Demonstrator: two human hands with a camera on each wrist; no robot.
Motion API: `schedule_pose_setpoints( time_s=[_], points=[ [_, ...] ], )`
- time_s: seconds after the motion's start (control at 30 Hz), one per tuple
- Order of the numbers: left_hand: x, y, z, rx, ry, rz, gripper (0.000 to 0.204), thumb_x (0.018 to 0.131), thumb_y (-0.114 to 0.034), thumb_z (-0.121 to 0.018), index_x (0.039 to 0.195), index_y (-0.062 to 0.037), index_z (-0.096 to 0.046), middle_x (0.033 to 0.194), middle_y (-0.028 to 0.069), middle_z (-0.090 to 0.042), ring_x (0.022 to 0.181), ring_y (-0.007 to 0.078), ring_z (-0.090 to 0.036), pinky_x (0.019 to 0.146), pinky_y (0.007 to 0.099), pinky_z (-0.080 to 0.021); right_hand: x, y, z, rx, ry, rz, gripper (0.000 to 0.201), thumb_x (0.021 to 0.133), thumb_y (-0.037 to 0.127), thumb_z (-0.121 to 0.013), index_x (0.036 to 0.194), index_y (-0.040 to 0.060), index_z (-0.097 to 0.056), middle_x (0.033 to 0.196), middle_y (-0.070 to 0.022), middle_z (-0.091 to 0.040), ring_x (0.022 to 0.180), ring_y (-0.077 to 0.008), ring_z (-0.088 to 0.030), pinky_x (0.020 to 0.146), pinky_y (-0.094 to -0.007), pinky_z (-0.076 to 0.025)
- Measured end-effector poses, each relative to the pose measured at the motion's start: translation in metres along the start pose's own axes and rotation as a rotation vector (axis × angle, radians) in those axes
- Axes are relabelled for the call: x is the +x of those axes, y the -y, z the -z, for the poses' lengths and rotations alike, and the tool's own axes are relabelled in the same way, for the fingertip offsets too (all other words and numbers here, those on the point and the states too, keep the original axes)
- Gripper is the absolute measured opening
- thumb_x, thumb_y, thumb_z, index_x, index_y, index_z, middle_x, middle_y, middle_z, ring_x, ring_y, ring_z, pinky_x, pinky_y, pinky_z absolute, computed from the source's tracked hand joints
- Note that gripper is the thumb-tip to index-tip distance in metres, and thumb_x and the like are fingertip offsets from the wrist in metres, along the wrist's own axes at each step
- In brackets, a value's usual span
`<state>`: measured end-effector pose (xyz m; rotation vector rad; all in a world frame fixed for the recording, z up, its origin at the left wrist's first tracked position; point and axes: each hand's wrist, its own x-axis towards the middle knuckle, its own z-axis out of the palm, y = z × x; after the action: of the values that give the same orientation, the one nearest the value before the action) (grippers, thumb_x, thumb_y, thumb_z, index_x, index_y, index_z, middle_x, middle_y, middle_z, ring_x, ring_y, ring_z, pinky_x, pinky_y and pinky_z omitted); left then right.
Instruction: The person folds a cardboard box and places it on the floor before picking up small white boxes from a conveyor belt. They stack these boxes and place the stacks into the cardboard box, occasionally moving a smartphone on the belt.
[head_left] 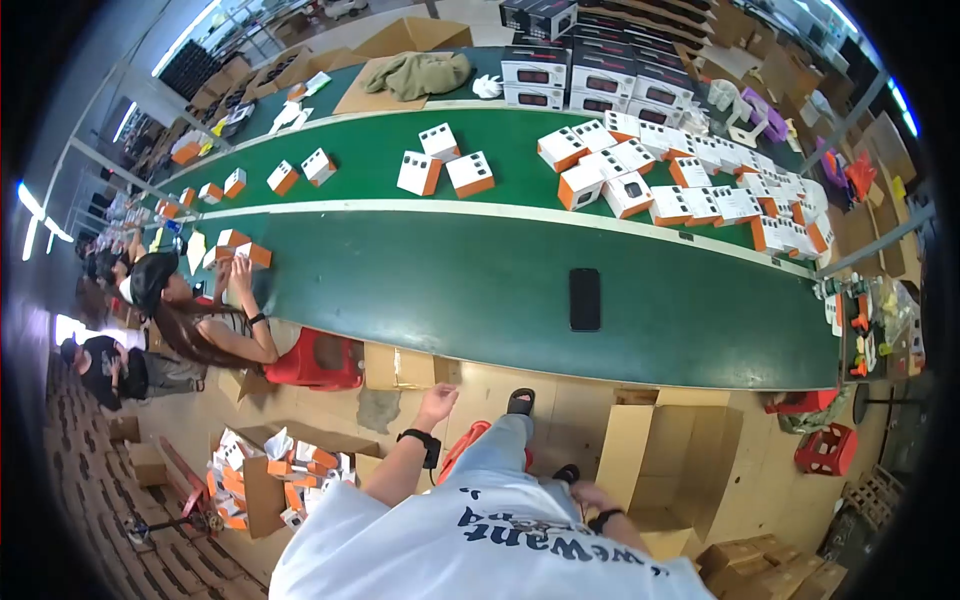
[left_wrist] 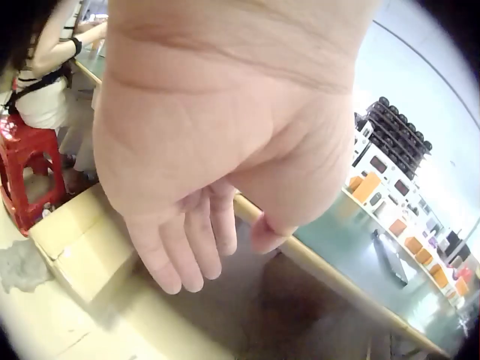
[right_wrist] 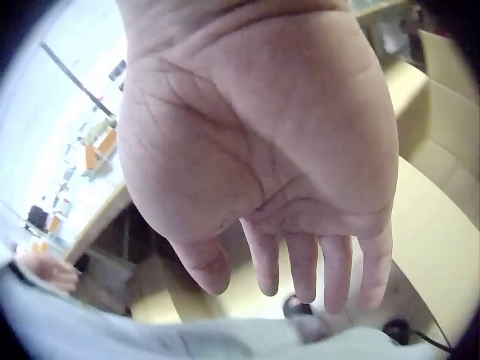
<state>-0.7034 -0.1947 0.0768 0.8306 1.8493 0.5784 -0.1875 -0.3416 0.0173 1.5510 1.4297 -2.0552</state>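
Observation:
My left hand (head_left: 437, 402) hangs in front of the green worktable's (head_left: 450, 300) near edge, holding nothing. In the left wrist view its fingers (left_wrist: 196, 251) droop in a loose curl. Down by my hip, beside an open cardboard box (head_left: 720, 470), is my right hand (head_left: 592, 495). Its palm and relaxed fingers (right_wrist: 301, 266) show bare in the right wrist view. A black phone (head_left: 584, 300) lies on the worktable, beyond both hands.
White and orange boxes (head_left: 600, 165) crowd the belt behind the worktable. To the left, a seated person (head_left: 215, 325) handles similar boxes beside a red stool (head_left: 320, 362). A carton (head_left: 262, 500) full of small boxes stands on the floor at left.

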Motion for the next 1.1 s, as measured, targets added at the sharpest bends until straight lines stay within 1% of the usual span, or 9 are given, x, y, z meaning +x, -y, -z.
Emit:
schedule_pose_setpoints(
  time_s=[0.1,0.17,0.23,0.4,0.6,0.67,0.83,0.97,1.1],
  points=[
    [-0.002,0.049,0.023,0.096,0.034,0.021,0.034,0.094,-0.028,-0.068,0.115,-0.001,-0.072,0.094,0.0113,-0.077,0.085,0.0215,-0.073,0.079,0.0347,-0.06,0.045,0.108,0.083,-0.229,-0.165,0.314,0.023,0.09,0.025,-0.063,0.096,0.0065,-0.076,0.096,-0.0187,-0.074,0.088,-0.0297,-0.068,0.08,-0.043,-0.054],
    [-0.032,0.062,0.023,-0.125,-0.076,0.297,0.03,0.096,-0.029,-0.065,0.111,-0.0034,-0.072,0.088,0.0073,-0.074,0.075,0.018,-0.071,0.069,0.0344,-0.059,0.023,0.234,0.135,-0.257,-0.43,0.117,0.023,0.099,0.021,-0.066,0.114,0.0061,-0.072,0.112,-0.0097,-0.075,0.105,-0.0249,-0.069,0.093,-0.0378,-0.053],
    [-0.054,0.092,0.027,-0.189,-0.039,0.477,0.026,0.097,-0.027,-0.063,0.109,-0.0053,-0.071,0.085,0.0047,-0.071,0.071,0.0152,-0.068,0.062,0.0331,-0.058,0.023,0.313,0.19,-0.116,-0.653,0.458,0.03,0.092,0.02,-0.071,0.119,0.0056,-0.071,0.113,-0.0148,-0.076,0.102,-0.0291,-0.073,0.091,-0.0393,-0.056],
    [-0.113,0.106,0.022,0.019,0.093,0.593,0.035,0.093,-0.027,-0.066,0.118,-0.0033,-0.073,0.1,0.0071,-0.075,0.085,0.0181,-0.073,0.07,0.034,-0.061,0.06,0.461,0.309,-0.28,-0.92,0.551,0.048,0.087,0.02,-0.077,0.13,0.0046,-0.065,0.127,-0.0195,-0.067,0.12,-0.0369,-0.064,0.105,-0.0426,-0.051],
    [-0.108,0.085,0.006,-0.428,-0.151,0.58,0.036,0.095,-0.022,-0.066,0.126,-0.0048,-0.069,0.108,0.0094,-0.075,0.089,0.0191,-0.074,0.074,0.0339,-0.061,0.146,0.555,0.416,-0.444,-0.954,0.41,0.087,0.075,0.018,-0.085,0.153,0.0176,-0.045,0.162,-0.0179,-0.036,0.142,-0.044,-0.045,0.116,-0.0495,-0.043],
    [-0.108,0.017,-0.001,-0.387,-0.248,0.55,0.037,0.097,-0.02,-0.065,0.131,-0.0058,-0.067,0.113,0.0106,-0.074,0.092,0.02,-0.074,0.076,0.0337,-0.06,0.154,0.584,0.427,-0.595,-0.919,0.301,0.098,0.074,0.014,-0.085,0.159,0.0248,-0.036,0.171,-0.0116,-0.022,0.148,-0.0497,-0.035,0.118,-0.0624,-0.038],
    [-0.109,-0.06,-0.012,-0.174,-0.26,0.377,0.036,0.097,-0.022,-0.067,0.128,-0.0027,-0.069,0.111,0.0126,-0.076,0.1,0.0209,-0.074,0.081,0.0339,-0.059,0.198,0.583,0.466,-0.851,-0.881,0.665,0.088,0.065,0.012,-0.09,0.145,0.0256,-0.055,0.159,0.0017,-0.046,0.151,-0.039,-0.036,0.12,-0.0676,-0.028],
    [-0.097,-0.107,-0.018,0.093,-0.289,0.324,0.038,0.097,-0.026,-0.067,0.126,-0.0015,-0.07,0.114,0.0157,-0.076,0.105,0.0264,-0.074,0.089,0.0376,-0.058,0.196,0.575,0.479,-0.724,-0.841,1.149,0.081,0.061,0.012,-0.089,0.138,0.0134,-0.065,0.14,-0.0121,-0.063,0.13,-0.0347,-0.056,0.109,-0.0496,-0.043],
    [-0.06,-0.161,-0.015,0.046,-0.31,0.258,0.038,0.095,-0.027,-0.069,0.124,-0.0027,-0.071,0.117,0.0157,-0.076,0.108,0.0295,-0.073,0.095,0.04,-0.057,0.165,0.568,0.462,-0.691,-0.825,1.038,0.079,0.058,0.009,-0.092,0.131,0.0075,-0.064,0.126,-0.0153,-0.063,0.122,-0.04,-0.054,0.109,-0.0493,-0.043]
  ],
)
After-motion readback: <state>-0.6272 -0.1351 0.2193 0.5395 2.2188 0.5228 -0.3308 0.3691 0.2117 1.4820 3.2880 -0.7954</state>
